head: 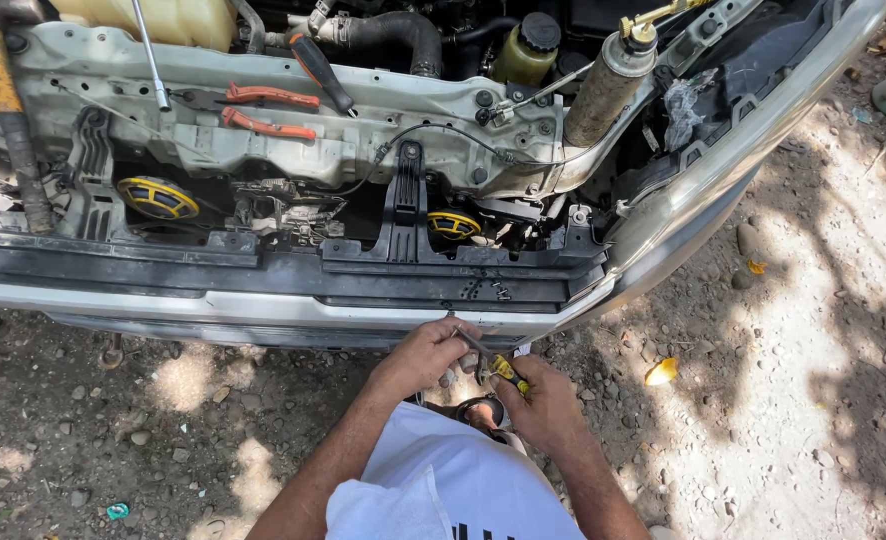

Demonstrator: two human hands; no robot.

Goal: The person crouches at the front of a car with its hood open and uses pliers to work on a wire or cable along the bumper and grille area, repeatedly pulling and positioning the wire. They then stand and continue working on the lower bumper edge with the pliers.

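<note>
Both hands meet just below the front bumper (263, 300) of the car, close to its middle. The left hand (425, 355) is curled, and its fingertips pinch the metal shaft of a screwdriver (493, 362) near the lower edge of the bumper. The right hand (543, 405) is closed around the yellow and black handle of the same screwdriver, so the tool lies at a slant between the two hands, with the tip pointing up toward the bumper.

Above the bumper the engine bay is open. On the pale metal cross panel (363, 140) behind the bumper lie pliers with orange handles (268, 110) and, beside them, a second screwdriver with a black and orange handle (321, 72). A thin metal rod (151, 60) leans over the left part of this panel.

About containers: behind the panel, far from the bumper, stands a yellowish fluid reservoir with a black cap (526, 50); the liquid inside shows as a yellow-green tint, but I cannot tell the level. At the upper left there is a larger cream-coloured tank (163, 18), and its content is not visible. A dusty metal cylinder with a brass nozzle (611, 85) leans to the right of the panel; whether it holds anything I cannot tell.

Two yellow round horns (158, 197) sit in the gap just above the bumper. Under the bumper is bare stony ground (813, 380) with a yellow leaf (661, 372).
</note>
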